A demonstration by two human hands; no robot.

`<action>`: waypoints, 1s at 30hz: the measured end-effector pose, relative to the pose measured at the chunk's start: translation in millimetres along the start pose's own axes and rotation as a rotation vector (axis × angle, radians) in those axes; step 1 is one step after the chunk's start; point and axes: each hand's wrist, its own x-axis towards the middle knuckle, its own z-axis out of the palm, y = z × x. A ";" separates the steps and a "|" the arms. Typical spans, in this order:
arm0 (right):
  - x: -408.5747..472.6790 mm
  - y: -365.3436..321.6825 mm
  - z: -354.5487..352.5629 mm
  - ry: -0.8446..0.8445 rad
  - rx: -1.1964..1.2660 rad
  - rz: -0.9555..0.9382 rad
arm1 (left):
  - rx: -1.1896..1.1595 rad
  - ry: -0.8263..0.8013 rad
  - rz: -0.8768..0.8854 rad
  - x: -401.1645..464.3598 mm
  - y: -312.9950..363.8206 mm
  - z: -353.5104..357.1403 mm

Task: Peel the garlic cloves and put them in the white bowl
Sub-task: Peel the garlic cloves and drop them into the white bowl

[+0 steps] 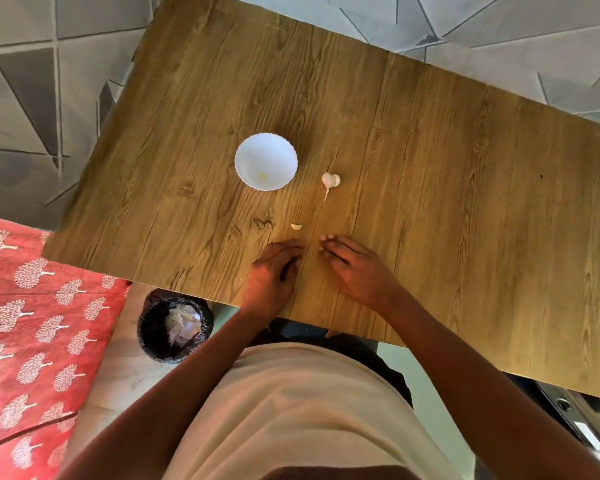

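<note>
Garlic (330, 180) lies on the table (430, 202), a small white cluster with a thin stem pointing toward the person, just right of the bowl (266, 161) and apart from it. One loose clove (296, 226) (pale, curved, whether peeled or not is hard to tell) sits nearer the person, between the cluster and the hands, touching neither. The bowl is white with a scalloped rim and holds a small yellowish speck near its bottom; what the speck is cannot be told. Both hands rest on the wood close to the near edge, fingertips pointing toward the clove. The left hand (272, 271) has its fingers curled loosely together, tips down on the table, and nothing shows in its grip. The right hand (354, 268) lies flatter, fingers held side by side and slightly bent, tips just right of the left hand's with a narrow gap between them; it holds nothing visible either. Below the table edge, to the left of the person's body, stands a dark bin (174, 329) with pale scraps inside. Further left lies a red cloth (32, 323) printed with white trees.
</note>
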 end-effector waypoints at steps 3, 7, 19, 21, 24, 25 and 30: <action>-17.8 6.5 -1.3 0.099 0.082 0.167 | -0.028 -0.011 -0.002 0.2 -2.0 -1.4; -28.0 -1.0 2.3 0.259 0.242 0.548 | -0.017 0.001 -0.011 -0.1 -1.0 0.3; -0.9 -41.0 15.2 0.052 0.190 0.397 | 0.000 0.103 -0.147 -1.8 25.4 8.0; -8.7 -30.7 18.0 0.069 0.104 0.295 | -0.019 0.105 -0.176 -2.7 29.0 9.5; -14.3 -19.4 18.8 0.111 0.009 0.159 | -0.064 0.123 -0.230 -3.0 32.5 10.3; -13.4 -16.8 16.8 0.122 -0.013 0.123 | -0.096 0.137 -0.257 -2.1 33.9 11.5; -11.6 -17.7 4.4 0.062 -0.095 -0.021 | -0.317 0.214 -0.473 2.2 47.6 12.6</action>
